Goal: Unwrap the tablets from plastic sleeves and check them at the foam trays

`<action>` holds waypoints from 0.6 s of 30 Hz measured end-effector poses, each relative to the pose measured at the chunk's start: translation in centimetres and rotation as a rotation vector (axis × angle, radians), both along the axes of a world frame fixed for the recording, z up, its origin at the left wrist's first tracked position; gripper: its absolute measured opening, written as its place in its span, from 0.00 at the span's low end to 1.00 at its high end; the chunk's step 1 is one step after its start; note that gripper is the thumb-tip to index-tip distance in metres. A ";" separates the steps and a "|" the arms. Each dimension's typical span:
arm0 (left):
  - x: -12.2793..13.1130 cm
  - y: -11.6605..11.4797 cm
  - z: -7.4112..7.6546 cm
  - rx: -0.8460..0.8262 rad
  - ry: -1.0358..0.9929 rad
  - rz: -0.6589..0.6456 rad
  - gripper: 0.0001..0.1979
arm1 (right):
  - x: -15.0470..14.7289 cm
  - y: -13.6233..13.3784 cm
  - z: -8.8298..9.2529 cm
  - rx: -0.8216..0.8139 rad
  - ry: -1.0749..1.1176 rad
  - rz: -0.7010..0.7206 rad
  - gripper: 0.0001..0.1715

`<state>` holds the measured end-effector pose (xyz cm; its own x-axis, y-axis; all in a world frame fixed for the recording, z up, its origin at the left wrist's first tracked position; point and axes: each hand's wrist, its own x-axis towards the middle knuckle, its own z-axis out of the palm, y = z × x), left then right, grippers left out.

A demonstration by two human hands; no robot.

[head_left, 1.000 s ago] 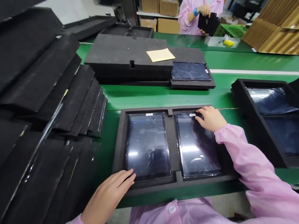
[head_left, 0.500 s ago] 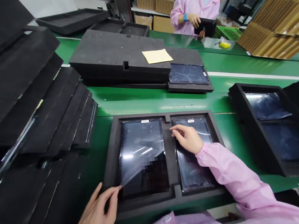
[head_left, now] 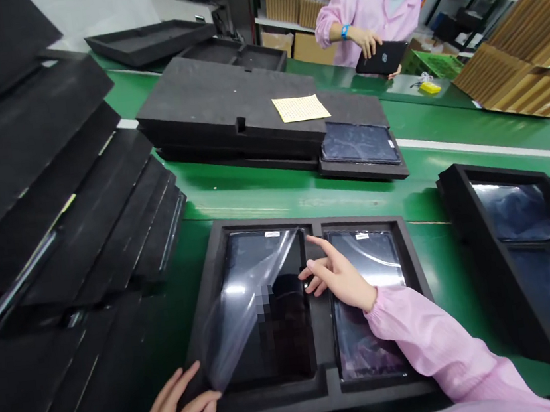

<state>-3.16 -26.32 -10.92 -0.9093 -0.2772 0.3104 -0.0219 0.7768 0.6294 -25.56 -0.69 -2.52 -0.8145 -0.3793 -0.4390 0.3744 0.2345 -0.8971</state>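
In front of me a black foam tray (head_left: 331, 396) holds two tablets side by side. A clear film (head_left: 242, 327) is partly peeled from the left tablet (head_left: 291, 337), its lower left corner folded back across the screen. My left hand (head_left: 180, 411) pinches that loose corner between thumb and finger, just off the tray's left side. My right hand (head_left: 339, 278) is over the divider, index finger stretched to the left tablet's upper right edge and the other fingers beside its right side. Its wrist is above the right tablet (head_left: 366, 342), which has a white label at its top.
Stacked foam trays (head_left: 70, 211) rise on the left. Across the green bench (head_left: 254, 198) lie more foam trays (head_left: 220, 86) with a yellow sticker sheet (head_left: 300, 108). Another tray (head_left: 513, 310) with tablets stands right. A co-worker (head_left: 372, 13) opposite holds a black tablet.
My left hand has pulled the film corner slightly down and left, lifting more film off the screen. My right hand has shifted to the left tablet's edge, fingers spreading. The co-worker's tablet has turned.
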 end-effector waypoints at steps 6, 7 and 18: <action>-1.0 1.6 1.3 0.151 -0.155 0.268 0.29 | 1.4 -1.1 0.1 0.147 0.116 0.021 0.50; -1.3 1.6 1.5 0.093 -0.196 0.287 0.34 | 1.8 -1.1 -0.1 0.175 0.203 0.049 0.49; -1.6 1.2 1.5 -0.035 -0.325 0.243 0.38 | 7.5 -1.5 0.3 -0.295 0.987 0.722 0.16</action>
<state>-4.75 -25.08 -9.37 -0.8709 -0.4905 0.0306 -0.4012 0.7455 0.5322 -18.11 -2.22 -2.19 -0.3130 -0.8543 0.4150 -0.6149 -0.1507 -0.7741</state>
